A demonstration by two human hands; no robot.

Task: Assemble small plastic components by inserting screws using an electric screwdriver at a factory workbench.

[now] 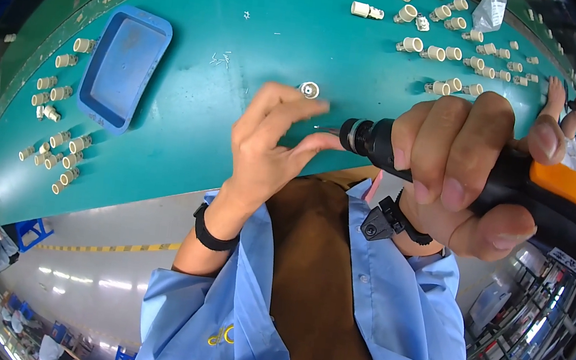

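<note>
My right hand (460, 154) is wrapped round a black and orange electric screwdriver (379, 142), which points left across the table's near edge. Close to its bit is my left hand (268, 138), thumb and forefinger stretched out and apart, slightly blurred. The left thumb lies by the bit; whether it touches cannot be told. Just beyond those fingertips a cream lamp-holder-like fitting (309, 90) stands on the green table (182, 160), its round opening facing up. Several small pale screw-like pieces (221, 59) lie scattered farther left.
A blue tray (126, 66) sits at the left, with several cream fittings (61, 92) beside it. More cream fittings (433, 52) stand in rows at the far right, near a clear plastic bag (492, 9). Another person's hand (556, 96) rests at the table's right end.
</note>
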